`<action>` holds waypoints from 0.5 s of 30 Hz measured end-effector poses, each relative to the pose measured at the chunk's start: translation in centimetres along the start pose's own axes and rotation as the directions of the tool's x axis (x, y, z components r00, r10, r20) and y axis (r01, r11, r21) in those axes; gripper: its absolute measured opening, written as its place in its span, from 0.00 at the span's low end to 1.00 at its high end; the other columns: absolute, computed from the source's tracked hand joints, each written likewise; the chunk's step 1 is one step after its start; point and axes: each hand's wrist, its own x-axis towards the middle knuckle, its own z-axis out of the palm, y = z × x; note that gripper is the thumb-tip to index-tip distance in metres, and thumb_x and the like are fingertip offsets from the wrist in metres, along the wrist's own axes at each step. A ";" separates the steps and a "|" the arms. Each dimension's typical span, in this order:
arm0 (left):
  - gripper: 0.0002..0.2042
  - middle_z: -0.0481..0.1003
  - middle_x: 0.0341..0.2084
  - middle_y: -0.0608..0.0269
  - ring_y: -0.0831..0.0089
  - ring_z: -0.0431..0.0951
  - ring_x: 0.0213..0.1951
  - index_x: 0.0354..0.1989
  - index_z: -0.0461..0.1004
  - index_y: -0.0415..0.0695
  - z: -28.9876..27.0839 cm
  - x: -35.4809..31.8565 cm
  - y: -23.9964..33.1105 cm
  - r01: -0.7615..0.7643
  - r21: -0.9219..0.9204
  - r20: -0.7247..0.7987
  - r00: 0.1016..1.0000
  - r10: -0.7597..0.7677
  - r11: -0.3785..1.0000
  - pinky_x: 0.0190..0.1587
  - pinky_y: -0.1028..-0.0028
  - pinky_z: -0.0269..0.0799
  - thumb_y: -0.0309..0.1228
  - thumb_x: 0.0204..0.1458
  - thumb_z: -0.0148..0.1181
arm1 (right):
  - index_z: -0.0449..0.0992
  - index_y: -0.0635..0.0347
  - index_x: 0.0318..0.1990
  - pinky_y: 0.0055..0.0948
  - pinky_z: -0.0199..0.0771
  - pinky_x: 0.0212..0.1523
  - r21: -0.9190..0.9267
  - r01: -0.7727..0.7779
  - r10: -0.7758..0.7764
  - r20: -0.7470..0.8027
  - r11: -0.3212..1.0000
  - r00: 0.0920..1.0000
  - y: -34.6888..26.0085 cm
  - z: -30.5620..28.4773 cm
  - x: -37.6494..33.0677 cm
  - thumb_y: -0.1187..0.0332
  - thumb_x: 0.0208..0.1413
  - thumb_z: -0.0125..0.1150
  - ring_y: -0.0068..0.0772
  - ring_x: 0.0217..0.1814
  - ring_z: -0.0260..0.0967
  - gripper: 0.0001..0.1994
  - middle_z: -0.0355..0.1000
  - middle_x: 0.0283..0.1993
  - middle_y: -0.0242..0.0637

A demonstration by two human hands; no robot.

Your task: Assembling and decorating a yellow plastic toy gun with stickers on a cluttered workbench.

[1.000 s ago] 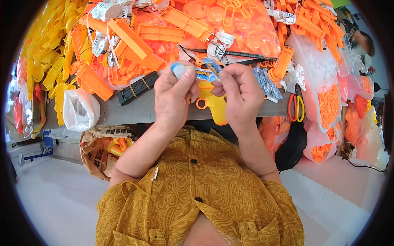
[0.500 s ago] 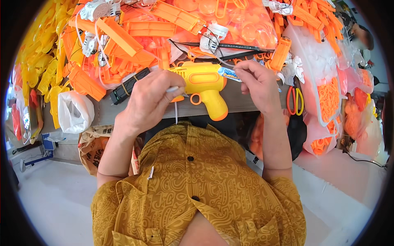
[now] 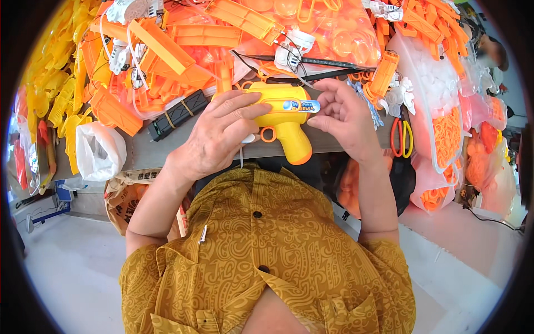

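Observation:
In front of me is a yellow toy gun (image 3: 289, 131) with an orange trigger and an orange grip base. A blue-and-white sticker (image 3: 297, 106) lies along the recessed panel on its side. My right hand (image 3: 347, 119) pinches the sticker's right end between thumb and fingers. My left hand (image 3: 219, 131) rests across the left part of the gun, index and middle fingers extended onto its yellow body. Its other fingers are curled, and a bit of a white pen-like tool (image 3: 251, 137) pokes out beneath them. The gun's left end is hidden under that hand.
Orange plastic parts (image 3: 167, 50) and white motor units with wires (image 3: 293, 47) are heaped behind the gun. A banded black pack (image 3: 178, 114) and a white bag (image 3: 100, 150) are at left. Scissors (image 3: 401, 136) and bags of orange rings (image 3: 445, 133) are at right.
The sticker's left end has swung left and now lies along the gun's side panel. My left hand's fingers have straightened from a fist around the white tool and reached onto the gun.

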 end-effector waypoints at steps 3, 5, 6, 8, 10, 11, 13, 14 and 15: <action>0.05 0.71 0.41 0.58 0.57 0.70 0.44 0.26 0.66 0.39 0.1 0.0 -0.1 -0.011 0.020 -0.015 1.000 0.011 1.000 0.47 0.60 0.64 0.22 0.38 0.54 | 0.67 0.66 0.43 0.14 0.64 0.31 0.019 0.056 -0.054 -0.059 0.998 0.997 1.2 0.3 -0.4 0.81 0.43 0.58 0.16 0.32 0.63 0.17 0.63 0.32 0.30; 0.05 0.71 0.41 0.58 0.58 0.70 0.44 0.26 0.66 0.39 0.1 -0.1 -0.1 -0.014 0.026 -0.012 1.000 0.014 1.000 0.47 0.60 0.64 0.22 0.38 0.54 | 0.70 0.67 0.41 0.14 0.64 0.31 -0.124 0.208 -0.218 -0.079 0.970 0.973 1.9 0.5 -0.2 0.81 0.42 0.58 0.17 0.31 0.63 0.15 0.64 0.31 0.31; 0.05 0.71 0.41 0.58 0.58 0.70 0.45 0.25 0.66 0.39 0.1 -0.1 -0.1 -0.014 0.026 -0.017 1.000 0.014 1.000 0.47 0.60 0.65 0.22 0.38 0.54 | 0.70 0.67 0.41 0.14 0.64 0.31 -0.122 0.208 -0.218 -0.078 0.970 0.973 1.6 0.6 -0.2 0.81 0.42 0.58 0.17 0.31 0.63 0.15 0.64 0.31 0.31; 0.05 0.71 0.41 0.58 0.58 0.70 0.45 0.25 0.66 0.39 0.1 -0.1 -0.1 -0.014 0.026 -0.021 1.000 0.014 1.000 0.47 0.60 0.65 0.22 0.38 0.54 | 0.72 0.66 0.36 0.16 0.65 0.31 -0.250 0.222 -0.253 -0.099 0.943 0.962 0.8 0.7 -0.3 0.82 0.41 0.59 0.19 0.30 0.64 0.12 0.65 0.31 0.33; 0.05 0.71 0.40 0.57 0.58 0.70 0.45 0.25 0.66 0.39 0.1 0.0 -0.2 -0.021 0.026 -0.019 1.000 0.021 0.999 0.46 0.60 0.66 0.22 0.38 0.55 | 0.72 0.66 0.36 0.17 0.66 0.31 -0.306 0.258 -0.294 -0.076 0.916 0.953 0.7 0.6 0.0 0.81 0.40 0.60 0.20 0.31 0.64 0.11 0.65 0.31 0.33; 0.05 0.71 0.40 0.57 0.58 0.70 0.45 0.25 0.66 0.39 0.1 -0.1 -0.2 -0.020 0.025 -0.018 1.000 0.021 0.999 0.46 0.60 0.66 0.22 0.38 0.55 | 0.72 0.65 0.35 0.19 0.66 0.31 -0.362 0.295 -0.334 -0.049 0.885 0.941 0.6 0.6 0.2 0.81 0.40 0.60 0.22 0.31 0.64 0.11 0.65 0.30 0.34; 0.05 0.72 0.40 0.57 0.58 0.71 0.45 0.24 0.66 0.39 0.1 -0.1 -0.2 -0.031 0.043 -0.026 0.999 0.032 0.999 0.45 0.61 0.66 0.22 0.38 0.55 | 0.73 0.65 0.35 0.19 0.66 0.32 -0.394 0.317 -0.351 -0.014 0.863 0.936 0.2 0.6 0.6 0.81 0.39 0.60 0.23 0.31 0.64 0.12 0.65 0.30 0.34; 0.05 0.72 0.40 0.57 0.58 0.71 0.45 0.24 0.66 0.39 0.1 -0.1 -0.1 -0.031 0.043 -0.025 0.999 0.032 0.999 0.45 0.61 0.66 0.22 0.38 0.55 | 0.73 0.65 0.35 0.20 0.67 0.32 -0.426 0.341 -0.368 0.021 0.838 0.930 0.0 0.7 0.8 0.80 0.39 0.61 0.24 0.32 0.65 0.12 0.65 0.31 0.34; 0.05 0.72 0.41 0.56 0.58 0.71 0.46 0.24 0.66 0.39 0.1 -0.1 -0.1 -0.026 0.038 -0.027 0.999 0.027 0.999 0.45 0.61 0.67 0.22 0.38 0.55 | 0.73 0.65 0.35 0.20 0.67 0.32 -0.425 0.340 -0.367 0.021 0.839 0.930 0.0 0.7 0.9 0.80 0.39 0.61 0.24 0.32 0.65 0.12 0.65 0.31 0.34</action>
